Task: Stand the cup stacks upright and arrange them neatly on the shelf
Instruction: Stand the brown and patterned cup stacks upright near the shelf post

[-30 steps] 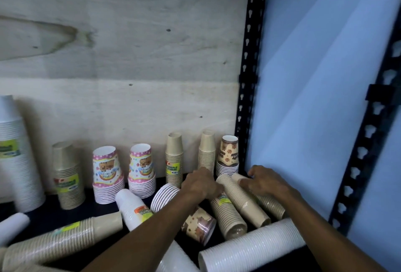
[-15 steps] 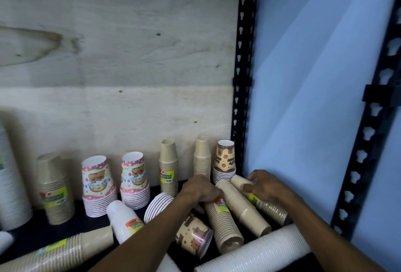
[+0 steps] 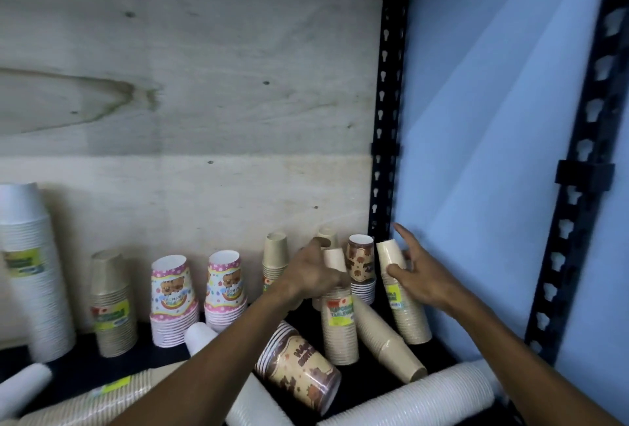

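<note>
Left hand (image 3: 315, 277) grips upright kraft cup stack (image 3: 338, 320); right hand (image 3: 420, 281) holds second kraft stack (image 3: 405, 306), tilted; shelf (image 3: 85, 366) cluttered with fallen stacks.

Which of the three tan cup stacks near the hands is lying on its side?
The tan stack between the two held ones, lying with its open mouth toward the camera; the left hand and right hand each hold theirs upright.

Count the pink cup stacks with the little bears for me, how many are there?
2. Both stand upright at the back wall, side by side: the left pink stack and the right pink stack, left of the person's left hand. None seem hidden.
</note>
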Motion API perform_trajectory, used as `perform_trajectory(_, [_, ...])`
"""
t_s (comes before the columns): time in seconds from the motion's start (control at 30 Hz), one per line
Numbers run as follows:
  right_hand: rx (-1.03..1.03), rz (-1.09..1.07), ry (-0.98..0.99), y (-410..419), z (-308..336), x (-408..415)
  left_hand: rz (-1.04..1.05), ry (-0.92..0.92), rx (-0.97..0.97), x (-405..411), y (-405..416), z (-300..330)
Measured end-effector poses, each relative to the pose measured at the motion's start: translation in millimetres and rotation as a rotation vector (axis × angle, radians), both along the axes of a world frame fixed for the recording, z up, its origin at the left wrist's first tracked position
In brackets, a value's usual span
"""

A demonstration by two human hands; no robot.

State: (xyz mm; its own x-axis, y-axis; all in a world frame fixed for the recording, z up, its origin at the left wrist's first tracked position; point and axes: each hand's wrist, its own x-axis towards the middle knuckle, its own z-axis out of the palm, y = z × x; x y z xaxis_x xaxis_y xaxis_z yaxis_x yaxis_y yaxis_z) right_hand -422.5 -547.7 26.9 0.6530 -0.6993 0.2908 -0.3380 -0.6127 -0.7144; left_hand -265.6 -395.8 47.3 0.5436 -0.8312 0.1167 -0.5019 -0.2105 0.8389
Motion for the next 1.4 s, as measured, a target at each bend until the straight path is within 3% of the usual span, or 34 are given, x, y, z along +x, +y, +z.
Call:
perform_trajectory(0.1, [-0.077,0.044,-0.032,-2,-3,4,-0.029,-0.069,-0.054,11,2,2])
perform_trajectory(0.27, [-0.024,0.088,-0.060,-6,-10,8,-0.059,-0.151,-0.055,19,2,-9])
perform_trajectory(0.8, [-0.052,-0.003,-0.062,-23,0,4,-0.130,-0.063,-0.132,23,2,-20])
perform_trajectory(1.4, [-0.107,-0.030,-0.027,-8,7,8,-0.075,-0.247,-0.160,30,1,-28])
